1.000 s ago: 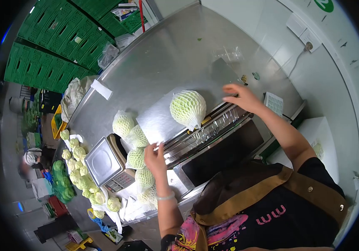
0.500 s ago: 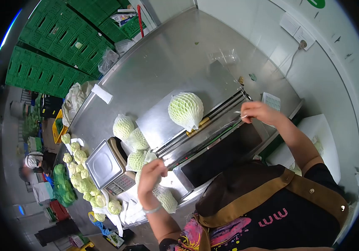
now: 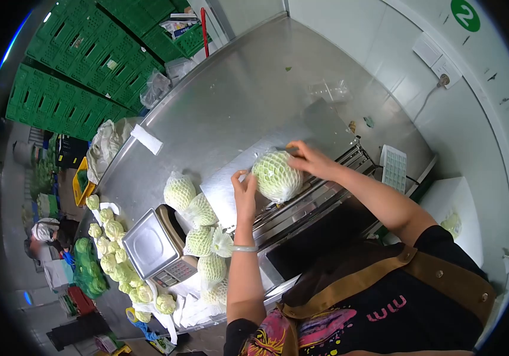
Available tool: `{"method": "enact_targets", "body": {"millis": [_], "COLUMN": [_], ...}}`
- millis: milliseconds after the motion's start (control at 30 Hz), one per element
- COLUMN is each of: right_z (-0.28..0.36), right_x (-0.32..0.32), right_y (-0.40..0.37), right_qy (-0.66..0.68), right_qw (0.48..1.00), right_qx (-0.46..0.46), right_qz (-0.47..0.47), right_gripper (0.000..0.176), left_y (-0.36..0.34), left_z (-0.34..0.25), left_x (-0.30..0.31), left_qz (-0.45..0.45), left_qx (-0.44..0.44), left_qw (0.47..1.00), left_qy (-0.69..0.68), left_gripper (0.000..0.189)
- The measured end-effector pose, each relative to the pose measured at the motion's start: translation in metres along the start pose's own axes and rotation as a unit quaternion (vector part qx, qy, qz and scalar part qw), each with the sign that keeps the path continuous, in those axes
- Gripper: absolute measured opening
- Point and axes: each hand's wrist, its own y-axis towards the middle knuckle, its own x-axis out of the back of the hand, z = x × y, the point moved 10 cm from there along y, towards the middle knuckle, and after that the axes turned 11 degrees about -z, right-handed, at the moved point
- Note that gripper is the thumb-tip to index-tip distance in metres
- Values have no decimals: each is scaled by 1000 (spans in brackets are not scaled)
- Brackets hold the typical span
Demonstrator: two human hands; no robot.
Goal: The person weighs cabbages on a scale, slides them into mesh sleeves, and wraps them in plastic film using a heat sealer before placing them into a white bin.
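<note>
A round pale-green cabbage in a white foam net sits on the metal plate of the wrapping machine, with shiny clear film over it. Against its left side, my left hand curls its fingers at the cabbage's edge. My right hand bends over the upper right of the same cabbage, fingertips on its surface. Between them the two hands hold the cabbage. Just in front are the machine's metal rollers and its dark lower surface.
Several netted cabbages stand left of the machine, beside a weighing scale. Unnetted cabbages lie further left. A white keypad device is at the right. Green crates are stacked at the upper left, and a person is in the background.
Both hands have moved from the machine's front edge up to the cabbage and now touch its sides. Shiny film now shows over the cabbage.
</note>
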Motion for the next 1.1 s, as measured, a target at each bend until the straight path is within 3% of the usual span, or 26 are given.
{"method": "enact_targets", "body": {"millis": [67, 100, 200, 233, 267, 333, 367, 400, 500, 600, 667, 733, 800, 833, 900, 933, 967, 1067, 1100], "right_z": [30, 38, 35, 36, 35, 37, 39, 43, 42, 87, 76, 44, 2, -20, -57, -49, -49, -54, -56], "right_x": [-8, -13, -11, -10, -9, -8, -8, -7, -1, -5, -11, -14, -14, -13, -9, 1, 4, 14, 17], "right_y": [-19, -26, -19, -17, -16, -16, -17, -17, -47, -109, -150, -190, -219, -225, -239, -239, -241, -243, -243], "right_qy": [-147, -218, -181, -173, -164, -152, -148, -144, -204, -163, -77, -27, -37, -37, -38, -16, 1, 40, 51], "right_qw": [987, 971, 981, 982, 984, 985, 986, 987, 967, 964, 951, 911, 870, 872, 874, 904, 915, 946, 953], "right_qx": [57, 84, 37, 46, 56, 65, 64, 64, -110, -79, -170, -264, -352, -354, -363, -323, -315, -284, -274], "right_qz": [40, 59, 65, 58, 52, 42, 38, 34, 108, 195, 247, 315, 344, 337, 322, 279, 251, 151, 115], "right_gripper": [84, 95, 104, 103, 101, 95, 91, 87, 77, 80, 81, 82, 62, 66, 73, 58, 51, 44, 44], "left_y": [-8, -5, -24, -24, -25, -33, -34, -37, -76, -134, -175, -211, -229, -236, -236, -245, -252, -258, -255], "left_z": [-8, 5, -27, -30, -38, -54, -59, -53, -33, -32, -6, 7, 61, 73, 95, 109, 117, 115, 97], "left_x": [-6, -7, -14, -18, -21, -34, -32, -31, -29, -23, -20, -26, -24, -28, -27, -23, -12, 24, 29], "left_qz": [77, 122, 136, 145, 151, 155, 131, 144, 175, 196, 233, 263, 265, 254, 281, 296, 283, 229, 161], "left_qx": [-41, -30, -30, -46, -123, -271, -248, -157, 87, 150, 299, 368, 452, 477, 442, 432, 421, 293, 244], "left_qw": [995, 991, 978, 982, 981, 928, 941, 967, 981, 969, 923, 889, 847, 838, 837, 830, 839, 927, 954], "left_qy": [-38, -44, -154, -108, -3, 204, 189, 140, 14, -31, -63, -74, -84, -82, -158, -193, -196, 51, 71], "left_gripper": [57, 94, 125, 136, 131, 123, 107, 103, 83, 74, 71, 75, 75, 76, 77, 78, 65, 45, 32]}}
